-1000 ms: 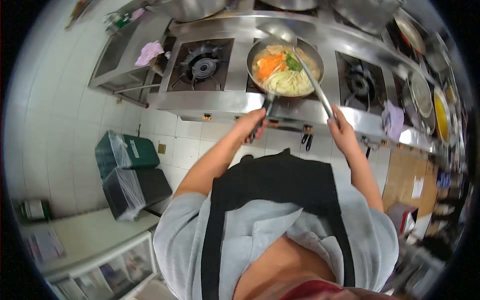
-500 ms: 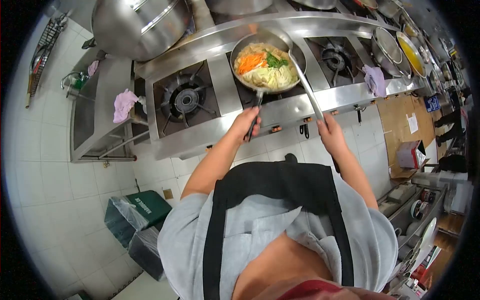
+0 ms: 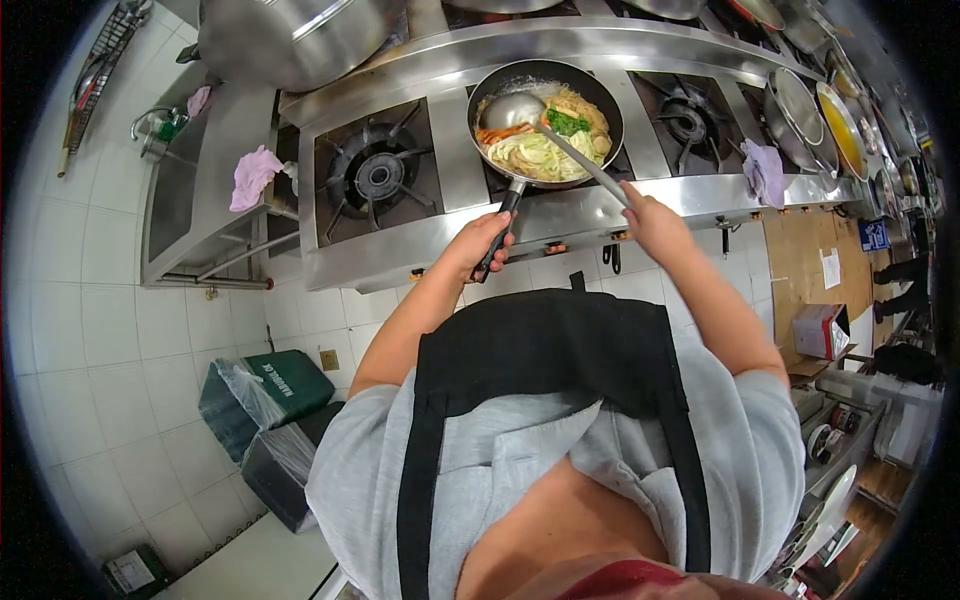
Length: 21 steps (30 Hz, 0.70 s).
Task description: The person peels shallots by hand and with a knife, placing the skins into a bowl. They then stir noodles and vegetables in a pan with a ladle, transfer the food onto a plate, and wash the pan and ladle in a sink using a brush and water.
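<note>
A dark frying pan (image 3: 612, 98) sits over the middle burner, its handle pointing toward me. My left hand (image 3: 484, 246) is wrapped round that handle. In the pan lie pale shredded cabbage (image 3: 545, 158), chopped greens (image 3: 568, 123), orange carrot strips (image 3: 500, 133) and light brown food along the right side. My right hand (image 3: 655, 222) grips the long metal handle of a ladle (image 3: 515, 110). The ladle's bowl rests in the left part of the pan, over some of the carrot.
Bare gas burners flank the pan, one left (image 3: 379, 176) and one right (image 3: 688, 122). A large steel pot (image 3: 300, 45) stands at the back left. Purple cloths (image 3: 763, 172) hang at both sides. Several pans are stacked right; green bins (image 3: 290, 385) stand on the floor at left.
The ladle's bowl has swung from the pan's right rim to its left side, covering part of the carrot. My right hand has moved slightly up; my left hand keeps the pan handle.
</note>
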Tool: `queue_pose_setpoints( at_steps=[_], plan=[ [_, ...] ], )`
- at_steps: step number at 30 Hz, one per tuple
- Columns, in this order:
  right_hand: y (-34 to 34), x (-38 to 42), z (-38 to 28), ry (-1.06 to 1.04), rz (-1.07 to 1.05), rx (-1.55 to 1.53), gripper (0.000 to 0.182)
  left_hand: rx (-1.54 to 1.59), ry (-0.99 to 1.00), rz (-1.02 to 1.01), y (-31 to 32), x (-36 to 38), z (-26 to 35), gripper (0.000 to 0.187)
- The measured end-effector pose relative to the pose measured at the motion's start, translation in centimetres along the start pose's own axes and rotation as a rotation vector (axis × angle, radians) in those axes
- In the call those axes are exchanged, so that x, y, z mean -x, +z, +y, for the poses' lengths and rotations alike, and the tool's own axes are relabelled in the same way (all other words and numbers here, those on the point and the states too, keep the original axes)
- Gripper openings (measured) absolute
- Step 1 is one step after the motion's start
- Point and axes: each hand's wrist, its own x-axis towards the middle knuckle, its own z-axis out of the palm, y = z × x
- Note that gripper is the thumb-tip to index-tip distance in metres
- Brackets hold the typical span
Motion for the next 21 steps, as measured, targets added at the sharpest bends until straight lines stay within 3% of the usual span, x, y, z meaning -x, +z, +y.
queue_pose_setpoints(
  at_steps=[3,9,11,12,13,15,17,19,21],
  plan=[
    [-5.8,0.2,2.8,-0.035,-0.097,0.257,0.046,0.021,0.004,0.011,-0.4,-0.1,-0.6,0.031],
    [-8.9,-1.2,6.6,-0.15,0.102,0.461,0.048,0.112,-0.003,0.002,0.4,0.1,-0.5,0.03],
    [-6.4,-1.6,8.9,-0.187,0.378,0.106,0.044,0.112,0.017,0.001,1.3,-0.6,-0.2,0.03],
    [-6.8,-1.4,7.6,0.014,0.191,-0.096,0.036,0.109,0.029,-0.01,1.7,-1.1,-0.2,0.03],
    [-6.2,-1.4,7.1,0.007,0.186,-0.1,0.036,0.114,0.03,-0.001,1.9,-1.8,-0.1,0.03],
    [-4.4,-1.1,6.5,0.289,-0.091,-0.659,0.031,0.151,0.042,-0.021,2.1,-3.1,-0.1,0.032],
    [-3.7,0.6,5.5,0.239,-0.087,-0.957,0.028,0.098,-0.024,0.138,4.1,-1.9,-0.3,0.033],
    [-5.3,2.6,3.9,0.235,-0.097,-1.094,0.025,0.181,0.031,0.118,5.6,0.2,-2.0,0.032],
    [-3.4,2.9,5.5,0.061,-0.05,-1.272,0.032,0.097,-0.001,0.14,2.9,-1.6,-2.3,0.032]
  ],
)
